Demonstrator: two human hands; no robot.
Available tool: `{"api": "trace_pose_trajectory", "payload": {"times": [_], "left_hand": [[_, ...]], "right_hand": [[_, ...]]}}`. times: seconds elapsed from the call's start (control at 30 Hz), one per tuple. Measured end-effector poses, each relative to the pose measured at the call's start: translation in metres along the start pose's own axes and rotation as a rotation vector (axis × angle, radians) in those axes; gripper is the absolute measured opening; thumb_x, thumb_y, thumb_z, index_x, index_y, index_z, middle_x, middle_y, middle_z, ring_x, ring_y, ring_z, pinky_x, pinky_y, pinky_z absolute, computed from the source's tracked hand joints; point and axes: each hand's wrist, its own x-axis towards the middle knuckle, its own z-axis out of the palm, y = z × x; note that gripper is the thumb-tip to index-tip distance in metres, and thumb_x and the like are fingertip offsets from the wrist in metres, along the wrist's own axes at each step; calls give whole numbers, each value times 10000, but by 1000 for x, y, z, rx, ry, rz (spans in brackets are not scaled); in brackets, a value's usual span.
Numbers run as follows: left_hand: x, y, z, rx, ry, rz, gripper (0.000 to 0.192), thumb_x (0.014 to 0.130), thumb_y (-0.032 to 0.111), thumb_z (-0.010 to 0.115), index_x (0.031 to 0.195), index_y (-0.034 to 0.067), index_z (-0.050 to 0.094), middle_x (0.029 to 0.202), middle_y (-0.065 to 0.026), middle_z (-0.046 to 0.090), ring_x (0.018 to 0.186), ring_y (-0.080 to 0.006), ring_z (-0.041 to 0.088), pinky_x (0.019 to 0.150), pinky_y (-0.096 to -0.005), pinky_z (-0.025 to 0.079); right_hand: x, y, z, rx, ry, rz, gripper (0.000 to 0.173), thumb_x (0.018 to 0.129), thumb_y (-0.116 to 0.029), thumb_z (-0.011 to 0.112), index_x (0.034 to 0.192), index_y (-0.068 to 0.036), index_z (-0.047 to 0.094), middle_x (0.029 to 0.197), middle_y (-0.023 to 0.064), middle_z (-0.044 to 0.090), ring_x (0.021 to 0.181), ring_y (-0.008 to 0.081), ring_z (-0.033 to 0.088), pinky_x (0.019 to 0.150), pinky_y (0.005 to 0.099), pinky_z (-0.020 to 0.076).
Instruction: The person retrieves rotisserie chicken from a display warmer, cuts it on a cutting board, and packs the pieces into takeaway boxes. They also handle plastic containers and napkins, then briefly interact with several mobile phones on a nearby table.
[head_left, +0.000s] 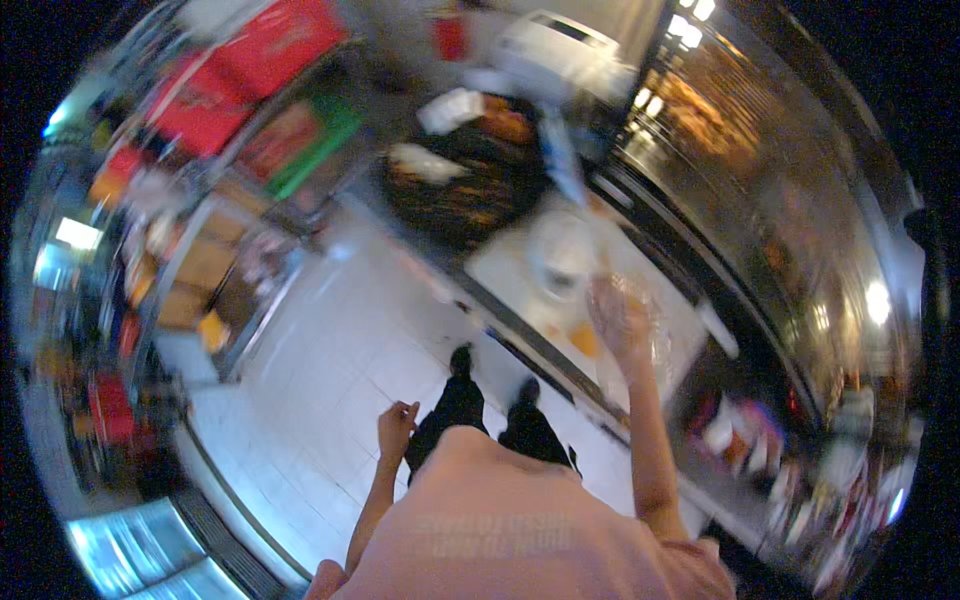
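My right hand (619, 319) is stretched out over a white board or worktop (517, 274) on the counter. It is blurred, and shiny streaks beside it look like clear plastic; whether it grips this I cannot tell. Just left of that hand lies an orange item (584, 340). A whitish round thing (564, 251), perhaps a bowl or a bag, stands farther back on the white surface. Low by my left leg hangs my left hand (397, 431), fingers curled in, with nothing visible in it.
A dark round vessel (465, 195) with white and brown items stands ahead. To the right runs a lit glass display case (697, 142) with browned food inside. Cardboard boxes (199, 274) and a red panel (240, 75) are at left. Pale tiles (322, 360) cover the floor.
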Motion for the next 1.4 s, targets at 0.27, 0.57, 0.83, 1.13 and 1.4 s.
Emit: {"api": "trace_pose_trajectory", "payload": {"times": [0.27,0.57,0.83,1.13,1.4], "left_hand": [[-27,-146,-37,-202,254,-369,443,887,413,472,749,43,674,553,-97,616,565,-222,622,590,-351,484],[21,-290,-200,-364,556,-633,317,882,330,486,896,62,655,590,-100,622,611,-249,630,613,-370,489],[167,-397,-437,-250,882,-443,261,893,197,494,1104,45,520,685,-147,634,665,-292,631,627,-388,485],[335,-451,-656,49,1186,-174,405,837,131,557,1195,-21,442,1074,-208,538,1017,-333,523,869,-380,420],[514,-573,-825,404,1070,-55,580,750,186,620,1249,-13,403,1264,-200,439,1222,-356,368,1006,-459,291]], "right_hand": [[-28,-201,227,-442,-758,-552,332,857,-277,509,1122,-83,561,1044,118,611,986,244,574,825,397,463],[-4,-293,410,-300,-1108,-583,364,863,-293,502,1153,-78,550,1054,121,617,974,265,582,818,411,469],[116,-259,495,-242,-1099,-16,385,869,-302,497,1174,-69,532,1066,123,608,974,274,578,822,415,469],[258,-337,596,-125,-1112,227,410,875,-313,491,1197,-60,511,1079,125,599,974,284,572,827,420,469],[329,-405,594,223,-1019,298,432,881,-322,485,1218,-52,493,1090,128,590,975,292,567,831,424,470]]}}
